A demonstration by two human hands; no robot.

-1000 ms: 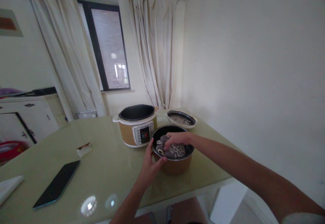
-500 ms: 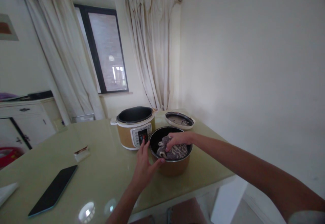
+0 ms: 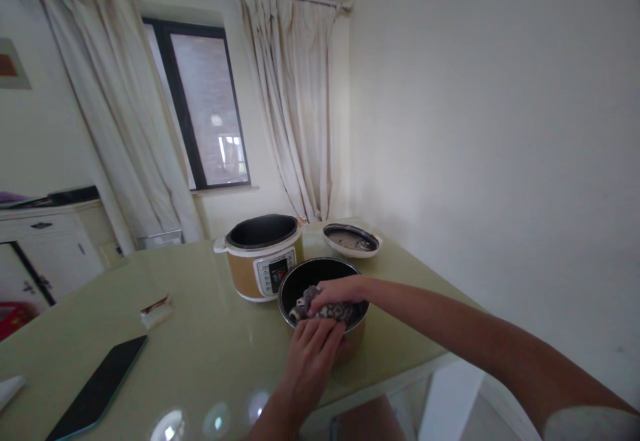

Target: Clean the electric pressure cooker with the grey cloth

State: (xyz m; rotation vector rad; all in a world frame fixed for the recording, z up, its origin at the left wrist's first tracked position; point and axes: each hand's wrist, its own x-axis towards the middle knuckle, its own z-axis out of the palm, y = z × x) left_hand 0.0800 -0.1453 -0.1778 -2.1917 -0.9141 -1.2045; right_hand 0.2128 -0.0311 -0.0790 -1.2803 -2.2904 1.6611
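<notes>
A brown inner pot [image 3: 356,339] with a dark inside stands at the table's near right part. My right hand [image 3: 340,292] reaches into it and is closed on a grey patterned cloth [image 3: 336,311], which is bunched against the pot's inside wall. At the near rim, my left hand [image 3: 314,354] has its fingers hooked over the edge, gripping the pot close to the cloth. Behind the pot stands an electric pressure cooker [image 3: 243,274], gold and white, with its top uncovered. Its round lid [image 3: 353,249] lies underside up to the right.
On the pale green table [image 3: 215,334] lie a dark tablet-like slab [image 3: 100,387], a small packet [image 3: 156,311] and something white [image 3: 9,387] at the left edge. The wall [image 3: 475,161] rises on the right. A chair [image 3: 370,421] sits below the near edge.
My left hand has moved from the pot's left side to its near rim, with the fingers now over the edge. My right hand and the cloth stay in the pot, which looks turned or shifted slightly.
</notes>
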